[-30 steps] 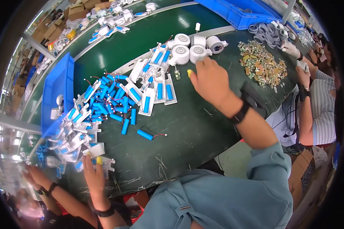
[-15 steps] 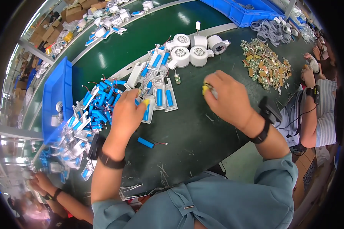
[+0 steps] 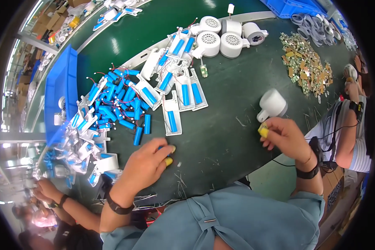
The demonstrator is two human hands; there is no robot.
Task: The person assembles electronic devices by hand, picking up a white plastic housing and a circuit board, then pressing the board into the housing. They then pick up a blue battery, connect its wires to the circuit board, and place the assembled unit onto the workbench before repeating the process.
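Right grip first: your right hand (image 3: 287,137) sat nearest the white cup-shaped housing (image 3: 273,102). Housing lay just ahead of those fingertips and a touch to their right, its short tab angled back toward them. Tab and fingertips were close; touching or just apart, I couldn't tell. Barrel was stubby and tilted, closed end away from you, open rim toward your right and slightly back, so the tab gave the clearest direction.

Right thumb and index were nearly together, other fingers loosely curled; couldn't tell if anything small was pinched. The housing itself was outside the grip.

Your left hand (image 3: 143,166) was well off to the left of all that, low over the green table (image 3: 221,96). Its thumb and index tips had a small gap. A sliver of blue showed behind the index; couldn't confirm a hold.

Ahead of the left fingertips: a white shell (image 3: 169,106) with a blue cell seated in it, long axis running roughly away from you. Loose blue cells (image 3: 129,95) heaped ahead-left of that hand. White vented housings (image 3: 231,45) stood far ahead-left of the right grip, the circuit board pile (image 3: 306,68) ahead-right.
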